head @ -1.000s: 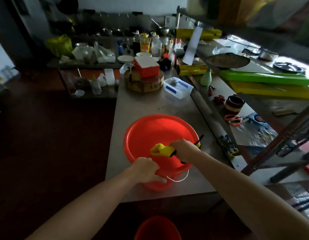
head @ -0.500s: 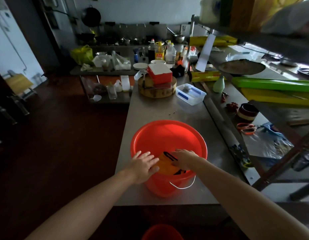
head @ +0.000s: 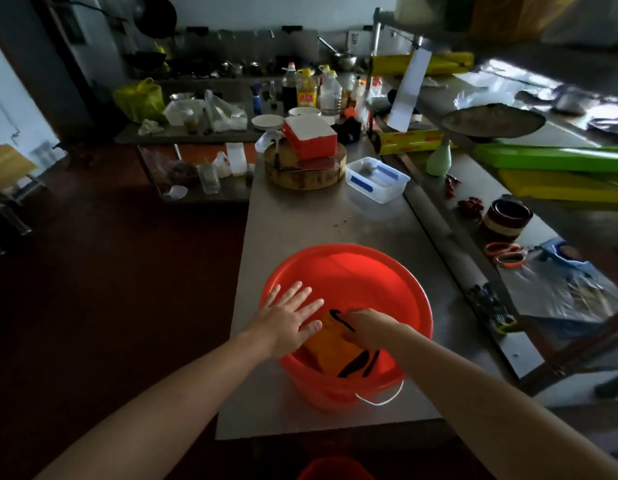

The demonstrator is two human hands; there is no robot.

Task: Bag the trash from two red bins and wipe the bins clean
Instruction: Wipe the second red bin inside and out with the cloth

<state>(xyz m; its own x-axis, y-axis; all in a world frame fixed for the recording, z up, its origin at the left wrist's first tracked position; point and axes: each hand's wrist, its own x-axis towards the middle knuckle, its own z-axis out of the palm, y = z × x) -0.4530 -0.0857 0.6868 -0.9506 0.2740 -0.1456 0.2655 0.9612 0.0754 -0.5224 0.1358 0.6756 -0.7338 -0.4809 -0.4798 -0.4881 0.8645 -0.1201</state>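
Head view: steel table [head: 300,223] runs away from the camera, with a red bin [head: 363,271] standing upright at its near end, close to the near edge. The bin's wire handle [head: 380,400] hangs down the near outer wall. A second red bin [head: 335,469] is on the floor below the table edge; only its rim shows, cut off by the bottom of the frame.

Far end of the table: round chopping block [head: 305,171] with a red box [head: 311,136] on top. Just right of the block is a clear container [head: 376,180] with blue clips.

Left hand [head: 286,320] lies flat over the bin's near-left rim, fingers straight and spread, gripping nothing; the thumb tip is at the edge of the cloth. Right hand [head: 366,329] is inside the bin, fingers curled down onto an orange cloth [head: 330,348] with black markings, holding it against the near inner wall.

Side shelf on the right: dark bowl [head: 506,218], and orange scissors [head: 506,254] just in front of it.
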